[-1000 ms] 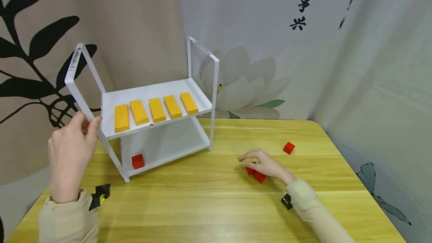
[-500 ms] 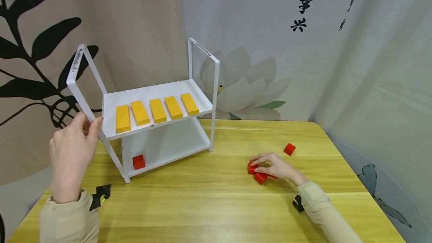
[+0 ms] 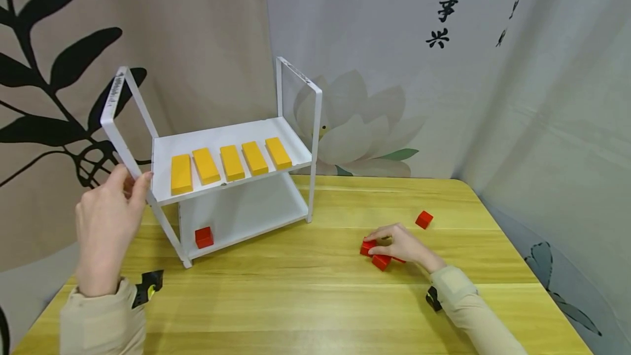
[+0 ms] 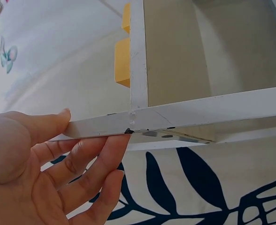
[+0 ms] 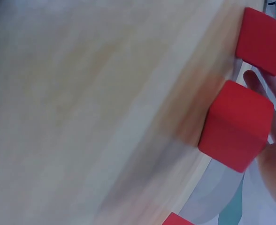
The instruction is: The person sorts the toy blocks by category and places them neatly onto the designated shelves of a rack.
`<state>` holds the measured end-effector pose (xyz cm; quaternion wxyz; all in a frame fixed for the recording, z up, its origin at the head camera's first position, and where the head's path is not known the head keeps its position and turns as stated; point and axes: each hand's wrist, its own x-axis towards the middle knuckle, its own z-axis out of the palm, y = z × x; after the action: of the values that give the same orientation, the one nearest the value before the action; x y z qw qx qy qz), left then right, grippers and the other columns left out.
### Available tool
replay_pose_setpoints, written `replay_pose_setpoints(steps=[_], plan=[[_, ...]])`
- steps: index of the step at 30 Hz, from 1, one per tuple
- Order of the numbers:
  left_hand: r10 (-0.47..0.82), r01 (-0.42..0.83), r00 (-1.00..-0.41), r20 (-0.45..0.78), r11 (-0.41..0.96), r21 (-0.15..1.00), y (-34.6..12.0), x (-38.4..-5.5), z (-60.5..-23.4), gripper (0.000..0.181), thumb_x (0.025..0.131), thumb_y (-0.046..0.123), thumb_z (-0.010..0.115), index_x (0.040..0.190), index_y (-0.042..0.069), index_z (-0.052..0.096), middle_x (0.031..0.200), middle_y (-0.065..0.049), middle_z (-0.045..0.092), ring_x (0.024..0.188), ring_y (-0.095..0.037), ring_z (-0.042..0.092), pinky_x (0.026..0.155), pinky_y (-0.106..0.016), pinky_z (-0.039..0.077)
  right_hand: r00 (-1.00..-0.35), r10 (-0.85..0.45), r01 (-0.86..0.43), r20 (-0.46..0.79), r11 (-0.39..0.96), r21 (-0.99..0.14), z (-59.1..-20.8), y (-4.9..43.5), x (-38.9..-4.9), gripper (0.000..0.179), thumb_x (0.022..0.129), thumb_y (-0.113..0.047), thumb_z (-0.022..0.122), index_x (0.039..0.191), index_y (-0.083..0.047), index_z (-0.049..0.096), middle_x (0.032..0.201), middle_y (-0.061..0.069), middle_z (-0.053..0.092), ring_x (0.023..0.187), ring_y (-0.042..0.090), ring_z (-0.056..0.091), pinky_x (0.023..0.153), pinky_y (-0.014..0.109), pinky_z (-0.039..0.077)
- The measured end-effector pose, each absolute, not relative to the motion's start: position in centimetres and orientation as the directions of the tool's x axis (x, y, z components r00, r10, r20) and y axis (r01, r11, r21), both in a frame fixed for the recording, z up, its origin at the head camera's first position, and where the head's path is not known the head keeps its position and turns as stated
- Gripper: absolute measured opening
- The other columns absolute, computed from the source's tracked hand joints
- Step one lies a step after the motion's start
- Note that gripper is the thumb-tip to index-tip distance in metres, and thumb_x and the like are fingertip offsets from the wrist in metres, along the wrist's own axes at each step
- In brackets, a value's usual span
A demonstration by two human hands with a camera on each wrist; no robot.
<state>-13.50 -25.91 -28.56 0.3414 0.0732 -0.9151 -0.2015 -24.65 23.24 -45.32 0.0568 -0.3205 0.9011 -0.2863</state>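
My left hand point(image 3: 105, 223) grips the left front post of a white two-tier shelf rack point(image 3: 248, 124), thumb on one side and fingers on the other, as the left wrist view shows. Several yellow rectangular blocks point(image 3: 231, 163) lie in a row on its upper tier. One red cube point(image 3: 204, 237) sits at the left of the lower tier. Low over the table, my right hand point(image 3: 401, 245) pinches a red cube point(image 3: 367, 247) between thumb and fingers. Another red cube point(image 3: 381, 262) is right beside it, and a red sliver point(image 3: 399, 260) shows from under the hand.
A separate red cube point(image 3: 424, 219) lies farther back on the wooden table point(image 3: 276, 300). Fabric curtains point(image 3: 212, 32) with printed leaves, a flower and characters hang behind the table and along its right side.
My right hand first drew back to the right, its fingers coming down onto the red cube, which has since shifted slightly left. The left hand keeps its grip on the rack.
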Motion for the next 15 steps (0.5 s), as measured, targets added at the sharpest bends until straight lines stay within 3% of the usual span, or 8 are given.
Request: replay_pose_setpoints(steps=[15], plan=[[-0.28, -0.014, -0.763, 0.583, 0.908, 0.418, -25.89, -13.46, -28.55, 0.035, 0.099, 0.029, 0.049, 0.091, -0.004, 0.052, 0.069, -0.025, 0.058, 0.049, -0.028, 0.043, 0.044, -0.029, 0.026, -0.774, -0.631, -0.538, 0.062, 0.601, -0.591, -44.87, 22.46, -24.55, 0.028, 0.085, -0.017, 0.071, 0.111, -0.007, 0.07, 0.11, 0.01, 0.07, 0.099, 0.024, 0.067, 0.081, 0.032, 0.056]])
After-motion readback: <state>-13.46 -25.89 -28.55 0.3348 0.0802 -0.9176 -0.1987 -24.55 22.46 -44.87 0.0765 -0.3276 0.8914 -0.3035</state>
